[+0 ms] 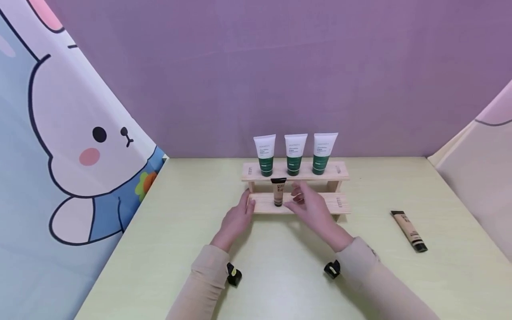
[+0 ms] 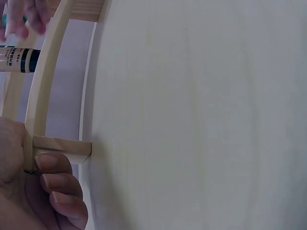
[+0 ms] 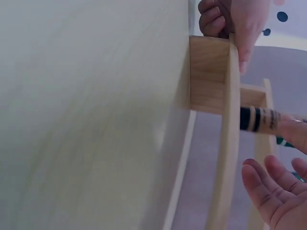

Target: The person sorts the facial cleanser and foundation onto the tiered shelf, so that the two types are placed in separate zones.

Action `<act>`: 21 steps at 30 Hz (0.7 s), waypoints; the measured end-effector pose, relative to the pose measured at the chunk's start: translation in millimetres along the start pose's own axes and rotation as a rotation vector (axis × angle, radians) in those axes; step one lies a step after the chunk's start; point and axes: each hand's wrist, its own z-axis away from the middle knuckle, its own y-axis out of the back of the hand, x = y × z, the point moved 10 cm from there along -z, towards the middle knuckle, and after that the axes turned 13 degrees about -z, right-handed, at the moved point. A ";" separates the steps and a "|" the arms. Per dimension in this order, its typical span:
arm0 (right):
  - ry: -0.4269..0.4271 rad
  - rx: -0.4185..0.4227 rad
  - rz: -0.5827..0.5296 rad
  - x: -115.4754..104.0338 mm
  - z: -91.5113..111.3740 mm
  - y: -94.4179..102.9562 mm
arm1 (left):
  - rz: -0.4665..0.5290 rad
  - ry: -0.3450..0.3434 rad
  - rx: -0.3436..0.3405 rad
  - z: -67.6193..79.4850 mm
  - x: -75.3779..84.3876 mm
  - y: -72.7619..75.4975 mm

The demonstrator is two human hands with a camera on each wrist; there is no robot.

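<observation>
A two-tier wooden rack (image 1: pixel 326 200) stands at the far side of the table. My left hand (image 1: pixel 238 218) grips the left end of its lower shelf, thumb on top and fingers curled around the end in the left wrist view. On that shelf a small beige tube (image 1: pixel 278 193) with a dark cap stands upright, cap down. Just right of it is my right hand (image 1: pixel 310 206), fingers apart and loosely bent. In the right wrist view its thumb (image 3: pixel 293 133) overlaps the beige tube (image 3: pixel 266 120), while the other fingers (image 3: pixel 261 184) are away from it.
Three white-and-green tubes (image 1: pixel 294 153) stand in a row on the upper shelf. Another beige tube (image 1: pixel 409 230) lies on the table (image 1: pixel 400 284) at the right. Behind the rack hangs a purple cloth (image 1: pixel 256 80), with a rabbit-print cloth (image 1: pixel 80 124) at the left.
</observation>
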 end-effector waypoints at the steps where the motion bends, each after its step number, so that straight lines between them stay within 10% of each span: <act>1: 0.012 -0.001 0.020 -0.5 3.9 5.2 | -0.001 -0.003 -0.001 0.3 0.7 0.0; 10: 0.075 0.009 0.185 4.1 39.5 61.1 | 0.000 -0.018 0.011 2.0 1.8 4.1; 21: -0.047 0.087 0.427 49.7 88.2 150.6 | 0.013 -0.029 0.006 1.3 1.7 1.5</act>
